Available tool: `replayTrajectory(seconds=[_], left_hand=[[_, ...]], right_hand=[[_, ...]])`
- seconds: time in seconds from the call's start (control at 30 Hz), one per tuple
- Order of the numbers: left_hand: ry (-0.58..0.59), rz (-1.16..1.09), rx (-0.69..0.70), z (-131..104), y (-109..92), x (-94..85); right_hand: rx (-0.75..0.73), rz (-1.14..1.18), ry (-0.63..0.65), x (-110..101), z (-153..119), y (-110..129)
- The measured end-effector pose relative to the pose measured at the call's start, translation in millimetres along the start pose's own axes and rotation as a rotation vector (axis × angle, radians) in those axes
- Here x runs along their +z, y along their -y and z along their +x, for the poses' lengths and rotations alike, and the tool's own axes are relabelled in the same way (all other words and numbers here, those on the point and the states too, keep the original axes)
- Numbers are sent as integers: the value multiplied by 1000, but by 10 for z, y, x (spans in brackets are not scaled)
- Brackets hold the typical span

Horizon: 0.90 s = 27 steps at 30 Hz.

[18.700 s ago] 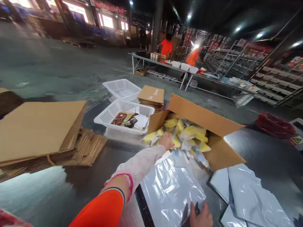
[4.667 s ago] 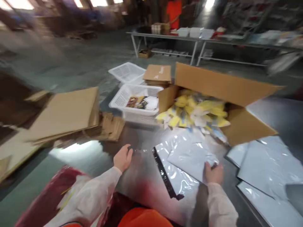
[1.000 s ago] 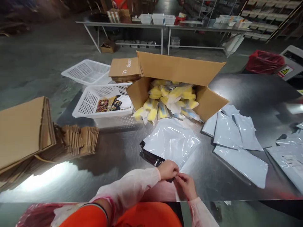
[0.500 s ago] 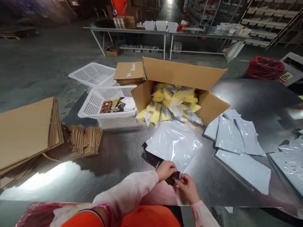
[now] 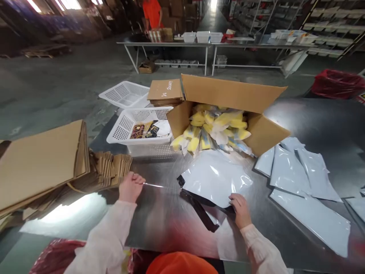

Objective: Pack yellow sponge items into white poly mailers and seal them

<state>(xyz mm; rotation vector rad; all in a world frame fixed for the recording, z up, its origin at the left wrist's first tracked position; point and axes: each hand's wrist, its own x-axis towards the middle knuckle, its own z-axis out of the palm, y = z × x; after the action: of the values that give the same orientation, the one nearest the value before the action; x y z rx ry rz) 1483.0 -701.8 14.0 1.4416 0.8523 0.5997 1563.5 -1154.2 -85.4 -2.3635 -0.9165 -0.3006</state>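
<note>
My left hand (image 5: 131, 187) is closed in front of the cut cardboard pieces, away from the bags. A thin shiny strip (image 5: 154, 185) trails from its fingers to the right, above the metal table. My right hand (image 5: 240, 209) grips the lower right edge of a glossy white plastic mailer bag (image 5: 213, 177), thumb underneath and out of sight. The bag lies tilted on the table, with its dark inner side showing along the lower left edge. A black flap (image 5: 203, 215) sticks out below it, between my two hands.
An open cardboard box (image 5: 234, 91) holds several yellow-and-white wrapped items. To its left stands a white basket (image 5: 119, 129) with patterned packets. Several white mailers (image 5: 291, 173) lie at right, folded cardboard (image 5: 42, 160) at left. A red-lined bin (image 5: 57, 257) sits below the front edge.
My hands have moved apart from the black flap. The left went far left with a thin strip; the right moved up to the bag's edge. The view has shifted slightly.
</note>
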Motion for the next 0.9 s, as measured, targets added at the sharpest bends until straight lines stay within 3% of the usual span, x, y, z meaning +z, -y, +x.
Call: replayTrajectory(seconds=[0.03,0.07,0.1,0.13,0.23,0.27,0.33,0.4,0.47,0.53,0.6,0.73,0.9], left_hand=[[-101,99,84,201,-7,-89],[-115,208,172,334,7,-98],[-36,317,262,398,43,-28],[137,421,347,399,98,113],[849,645,527,177,317,767],[1006,649,520,85,388,985],[1162,604,451,-53,506,1312],[1182,523,419,-109,602,1452],[1181,421,491,-107,691,1442],[1177,355,572,-91,768,1367],[1161,355,560,-94,815,1307],[1046,480,311,-171,833,1348],[642,739,-31,-184,883,1445]], right_hand=[[3,17,5,2,-42,-52],[5,30,13,6,-73,-98],[1,39,21,11,-94,-137],[-3,43,36,14,-105,-168],[-10,36,98,4,-90,-218],[-19,30,114,-7,-73,-223],[-43,19,122,-35,-29,-222],[-79,33,131,-65,12,-216],[-75,87,187,-90,38,-211],[47,158,260,-109,46,-209],[265,209,300,-120,48,-203],[609,259,318,-95,100,-188],[887,94,95,32,266,-233]])
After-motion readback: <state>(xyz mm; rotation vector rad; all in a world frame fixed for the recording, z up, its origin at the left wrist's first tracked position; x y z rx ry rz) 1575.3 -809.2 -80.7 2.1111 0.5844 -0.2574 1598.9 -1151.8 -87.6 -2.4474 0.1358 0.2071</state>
